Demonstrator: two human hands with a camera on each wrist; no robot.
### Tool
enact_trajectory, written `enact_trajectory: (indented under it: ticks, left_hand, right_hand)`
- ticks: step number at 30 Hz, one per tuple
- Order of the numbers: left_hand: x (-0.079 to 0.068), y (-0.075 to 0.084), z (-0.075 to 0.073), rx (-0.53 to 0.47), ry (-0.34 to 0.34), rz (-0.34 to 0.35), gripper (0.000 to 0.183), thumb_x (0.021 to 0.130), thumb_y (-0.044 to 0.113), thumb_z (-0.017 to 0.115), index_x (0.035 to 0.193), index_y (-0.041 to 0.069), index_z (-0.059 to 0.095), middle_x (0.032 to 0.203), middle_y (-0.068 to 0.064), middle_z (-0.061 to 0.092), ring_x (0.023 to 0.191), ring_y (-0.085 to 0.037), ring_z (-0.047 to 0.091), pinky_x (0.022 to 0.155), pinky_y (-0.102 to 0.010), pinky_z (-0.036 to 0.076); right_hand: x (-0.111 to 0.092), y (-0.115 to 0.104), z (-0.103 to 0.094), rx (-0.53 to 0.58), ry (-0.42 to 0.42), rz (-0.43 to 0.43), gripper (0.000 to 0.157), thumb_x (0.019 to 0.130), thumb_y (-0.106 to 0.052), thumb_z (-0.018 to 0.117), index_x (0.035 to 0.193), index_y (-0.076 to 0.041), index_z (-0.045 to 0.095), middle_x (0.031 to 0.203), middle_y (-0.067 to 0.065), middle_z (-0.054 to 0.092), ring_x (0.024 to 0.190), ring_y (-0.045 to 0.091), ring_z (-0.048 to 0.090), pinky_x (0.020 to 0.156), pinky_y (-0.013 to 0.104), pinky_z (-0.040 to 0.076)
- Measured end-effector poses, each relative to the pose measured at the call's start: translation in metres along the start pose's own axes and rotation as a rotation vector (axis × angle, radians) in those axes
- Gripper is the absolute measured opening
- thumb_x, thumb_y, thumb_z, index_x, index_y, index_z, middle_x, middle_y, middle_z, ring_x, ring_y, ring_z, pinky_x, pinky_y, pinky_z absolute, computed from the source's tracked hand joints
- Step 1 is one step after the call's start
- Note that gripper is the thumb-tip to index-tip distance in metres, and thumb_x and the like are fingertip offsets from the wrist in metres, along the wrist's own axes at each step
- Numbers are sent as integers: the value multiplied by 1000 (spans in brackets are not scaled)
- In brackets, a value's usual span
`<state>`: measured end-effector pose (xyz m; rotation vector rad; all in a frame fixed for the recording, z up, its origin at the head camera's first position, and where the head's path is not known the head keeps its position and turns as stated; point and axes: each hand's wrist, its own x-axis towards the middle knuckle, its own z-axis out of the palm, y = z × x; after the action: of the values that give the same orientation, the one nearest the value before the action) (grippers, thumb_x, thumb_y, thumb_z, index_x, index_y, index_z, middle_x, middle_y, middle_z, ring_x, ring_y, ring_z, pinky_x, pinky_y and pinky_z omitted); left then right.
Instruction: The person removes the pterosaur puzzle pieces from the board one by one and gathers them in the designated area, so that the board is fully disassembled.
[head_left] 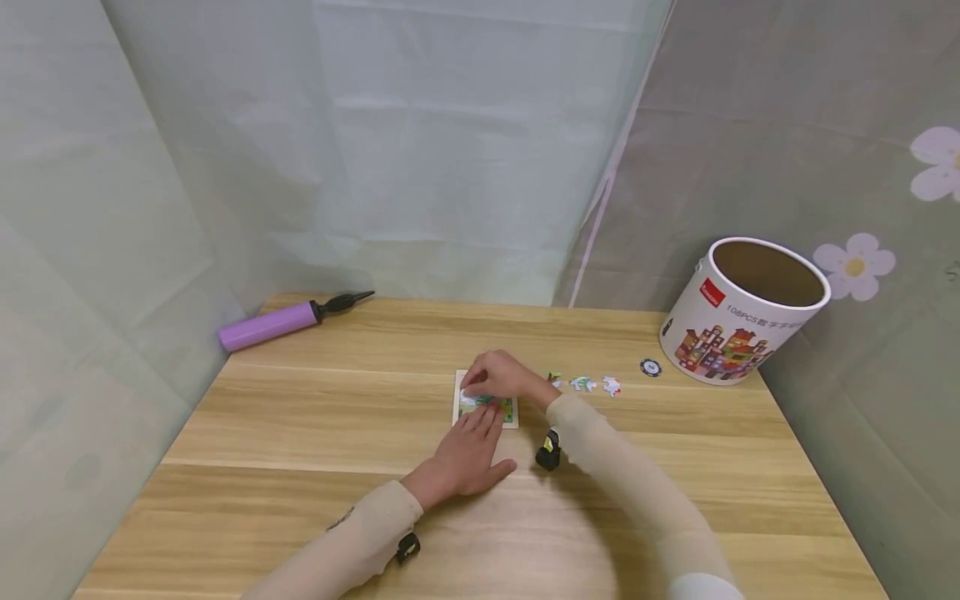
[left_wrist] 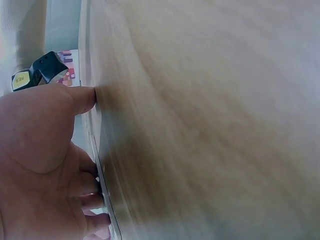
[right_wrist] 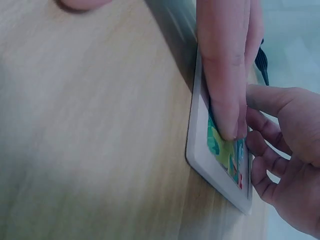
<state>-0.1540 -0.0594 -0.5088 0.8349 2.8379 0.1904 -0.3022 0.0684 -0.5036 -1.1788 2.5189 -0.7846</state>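
Observation:
A small jigsaw board (head_left: pixel 513 422) with a pale frame and a green picture lies on the wooden table. My left hand (head_left: pixel 468 454) rests straight fingers on its lower part, thumb spread out over the table. Over the board's upper part, my right hand (head_left: pixel 501 375) bends its fingers down, with the fingertips at the picture near the left edge. In the right wrist view, the right thumb and fingers (right_wrist: pixel 272 97) meet the far side of the board; whether they pinch a piece is hidden. Loose jigsaw pieces (head_left: pixel 582 383) lie in a row right of the board.
A round poker chip (head_left: pixel 651 367) lies beside a large white printed tub (head_left: pixel 738 317) at the back right. A purple hand pump (head_left: pixel 270 326) with a black nozzle lies at the back left. Fabric curtains (head_left: pixel 450 150) enclose the table's back and sides.

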Motion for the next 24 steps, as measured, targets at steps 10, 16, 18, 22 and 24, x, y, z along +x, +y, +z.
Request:
enact_trajectory:
  ticks: [10,16,18,22,24]
  left_hand:
    - [-1,-1,-2,-13,23,15,80,104,50,48,156,-9,30,165,-24,27,153,-35,26,122,-46,26]
    - [-1,-1,-2,-25,18,14,81,104,50,48,156,-9,30,165,-24,26,153,-36,25,123,-47,25]
    - [-1,-1,-2,-26,12,13,81,105,51,48,156,-9,28,165,-24,25,154,-36,24,123,-46,24]
    - [-1,0,-2,-24,3,11,82,105,52,46,157,-8,27,166,-23,23,155,-35,22,124,-46,22]
    - [-1,0,-2,-19,1,9,83,105,53,46,157,-8,26,166,-23,22,155,-35,22,124,-45,22]
  right_hand:
    - [3,-4,3,5,7,42,5,93,-19,76,94,-15,79,93,-5,75,82,3,65,78,22,53]
    - [3,-6,3,41,1,69,4,93,-20,76,92,-16,77,87,-9,73,79,2,64,76,21,53]
    - [2,-7,2,54,-1,70,4,94,-19,75,92,-16,77,85,-9,72,78,2,63,75,21,52]
    - [-1,-10,0,91,7,75,5,95,-17,74,91,-15,77,84,-8,72,77,4,63,73,22,52]
    - [-3,-12,0,113,19,78,5,95,-17,74,90,-15,77,83,-8,72,76,5,63,72,22,51]
